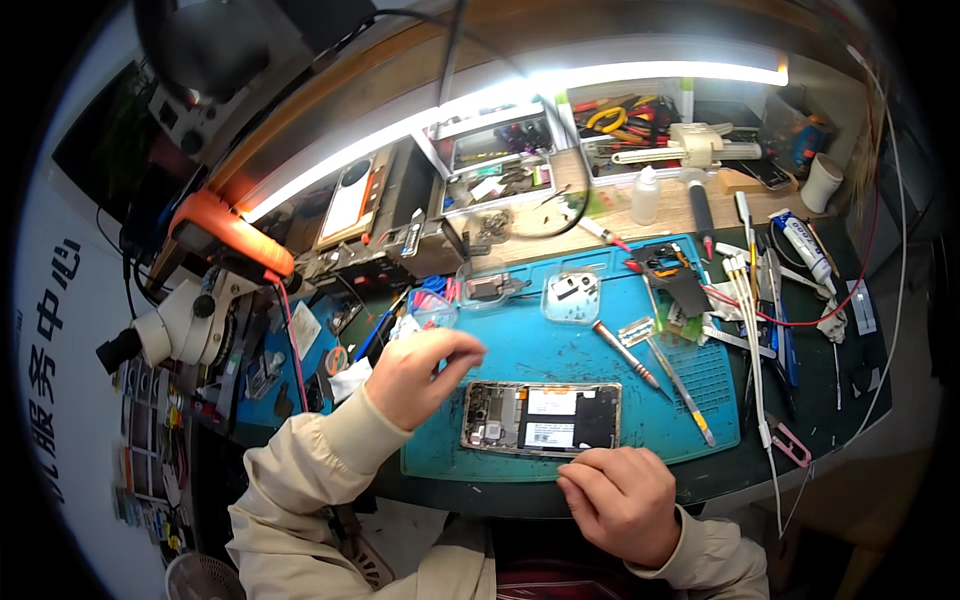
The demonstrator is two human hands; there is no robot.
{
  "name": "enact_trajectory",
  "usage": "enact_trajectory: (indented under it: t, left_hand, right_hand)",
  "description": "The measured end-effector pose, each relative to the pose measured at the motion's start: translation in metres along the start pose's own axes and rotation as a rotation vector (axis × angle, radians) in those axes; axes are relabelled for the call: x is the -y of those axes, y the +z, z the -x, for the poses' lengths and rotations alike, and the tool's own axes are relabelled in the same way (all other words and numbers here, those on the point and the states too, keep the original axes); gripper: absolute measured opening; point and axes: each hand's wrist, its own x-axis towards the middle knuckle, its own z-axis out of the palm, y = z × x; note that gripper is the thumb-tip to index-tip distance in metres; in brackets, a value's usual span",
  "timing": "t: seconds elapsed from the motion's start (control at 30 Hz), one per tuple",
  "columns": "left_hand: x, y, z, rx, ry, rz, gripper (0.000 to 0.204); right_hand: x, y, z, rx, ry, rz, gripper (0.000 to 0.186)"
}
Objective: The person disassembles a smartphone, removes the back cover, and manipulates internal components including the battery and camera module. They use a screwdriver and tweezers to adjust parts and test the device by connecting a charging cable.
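Note:
An opened phone [571, 416] lies on the blue work mat [520, 345], its battery and inner parts bare. My left hand [418, 376] hovers at its upper left, fingers curled and tips drawn together; anything between them is too small to make out. At the phone's lower right, by the mat's front edge, my right hand [622, 500] is closed, thumb against the bent fingers. Whatever it may hold is hidden. A screwdriver [626, 354] and a thin yellow-tipped brush [688, 400] rest to the right of the phone.
Small clear trays of parts [571, 296] stand behind the phone. Tweezers, white cables [745, 300] and a paste tube [803, 248] crowd the right side. An orange device [232, 238] and a microscope [175, 325] stand left. A black cable [588, 185] loops over the bench.

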Motion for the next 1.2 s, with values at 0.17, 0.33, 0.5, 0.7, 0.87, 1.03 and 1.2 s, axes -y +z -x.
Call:
enact_trajectory:
  t: [0.17, 0.33, 0.5, 0.7, 0.87, 1.03, 1.2]
  left_hand:
    - [0.0, -0.002, 0.063, 0.04, -0.081, 0.118, 0.018]
    - [0.003, 0.013, 0.071, -0.021, -0.049, 0.142, 0.019]
    - [0.007, 0.018, 0.065, -0.084, 0.027, 0.135, 0.024]
    - [0.012, 0.02, 0.069, -0.107, 0.303, -0.001, 0.024]
    - [0.009, 0.014, 0.064, -0.075, 0.316, 0.022, 0.027]
    - [0.013, 0.019, 0.065, -0.157, 0.337, 0.003, 0.031]
    - [0.025, 0.025, 0.072, -0.198, 0.305, 0.037, 0.028]
  right_hand:
    - [0.002, 0.0, -0.001, 0.021, 0.01, 0.039, 0.02]
    - [0.005, 0.001, -0.003, 0.015, 0.037, 0.074, 0.018]
    - [0.007, 0.003, -0.006, 0.019, 0.05, 0.099, 0.016]
    - [0.011, 0.006, -0.007, 0.036, 0.053, 0.153, 0.015]
    - [0.012, 0.006, -0.006, 0.045, 0.059, 0.187, 0.018]
    - [0.008, -0.012, -0.011, -0.076, 0.123, 0.204, 0.024]
    - [-0.02, -0.061, -0.039, -0.002, 0.304, 0.607, 0.028]
